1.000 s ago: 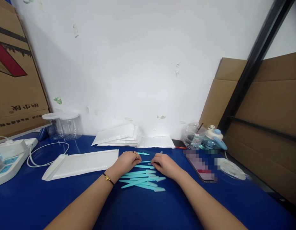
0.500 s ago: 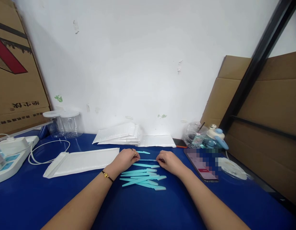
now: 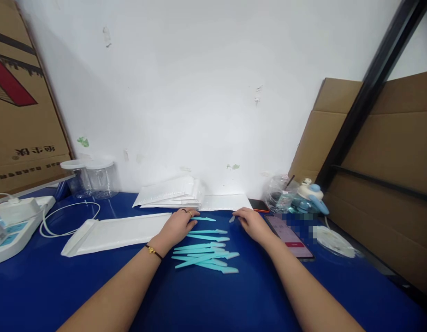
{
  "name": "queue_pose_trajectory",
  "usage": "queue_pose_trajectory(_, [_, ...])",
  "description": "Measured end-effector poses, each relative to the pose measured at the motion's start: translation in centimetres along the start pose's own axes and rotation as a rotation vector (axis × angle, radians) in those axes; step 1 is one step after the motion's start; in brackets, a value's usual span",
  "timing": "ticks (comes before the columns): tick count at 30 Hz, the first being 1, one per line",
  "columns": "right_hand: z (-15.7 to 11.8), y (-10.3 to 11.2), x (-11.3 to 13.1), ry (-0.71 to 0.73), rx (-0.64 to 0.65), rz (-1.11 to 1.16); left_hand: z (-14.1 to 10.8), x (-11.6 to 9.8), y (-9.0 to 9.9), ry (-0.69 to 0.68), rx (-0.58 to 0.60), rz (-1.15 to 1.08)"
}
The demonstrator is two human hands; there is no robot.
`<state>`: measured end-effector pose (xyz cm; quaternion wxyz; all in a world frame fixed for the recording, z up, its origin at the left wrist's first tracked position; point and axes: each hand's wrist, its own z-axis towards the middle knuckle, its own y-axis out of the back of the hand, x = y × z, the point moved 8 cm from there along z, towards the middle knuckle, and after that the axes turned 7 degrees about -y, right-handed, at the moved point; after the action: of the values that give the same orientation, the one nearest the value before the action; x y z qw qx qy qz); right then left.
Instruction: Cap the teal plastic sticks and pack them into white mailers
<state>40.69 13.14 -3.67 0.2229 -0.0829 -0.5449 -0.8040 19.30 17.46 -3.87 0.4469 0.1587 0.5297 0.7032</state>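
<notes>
Several teal eyebrow razors (image 3: 206, 251) lie in a loose, partly crossed group on the blue table, their pale blade ends towards the right. Above the group, my left hand (image 3: 179, 226) has its thumb and fingers apart around the handle end of the farthest razor (image 3: 207, 219). Just below that, another razor (image 3: 210, 232) lies flat near my left thumb. My right hand (image 3: 251, 223) rests on the table to the right, fingers stretched and loosely parted. A small translucent piece (image 3: 231, 219) lies at its fingertips; whether they touch it is hard to tell.
A white padded mailer (image 3: 123, 232) lies left of my left hand, with more mailers (image 3: 168, 192) stacked against the wall. Clear jars (image 3: 102, 182) and a power strip (image 3: 25, 228) stand far left. On the right are a phone (image 3: 293, 244) and a clear lid-like disc (image 3: 334, 242).
Both hands have let go of the razor they were pinching by its ends, which now lies on the table. They have moved slightly farther away, and their fingers have spread.
</notes>
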Motion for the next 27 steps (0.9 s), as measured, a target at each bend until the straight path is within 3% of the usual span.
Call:
queue_pose_trajectory(3, [0.1, -0.5, -1.2, -0.004, 0.032, -0.042, -0.1, 1.1, -0.4, 0.052, 0.036, 0.045])
queue_pose_trajectory(7, [0.2, -1.5, -0.9, -0.03, 0.106, -0.026, -0.1, 1.4, -0.7, 0.1, 0.052, 0.049])
queue_pose_trajectory(15, [0.1, -2.2, -2.0, -0.288, 0.195, 0.271, -0.1, 1.5, -0.8, 0.171, 0.089, -0.033])
queue_pose_trajectory(27, [0.1, -3.1, 0.5, -0.162, 0.23, 0.389, 0.2, 0.3, -1.6, 0.136, 0.093, -0.099])
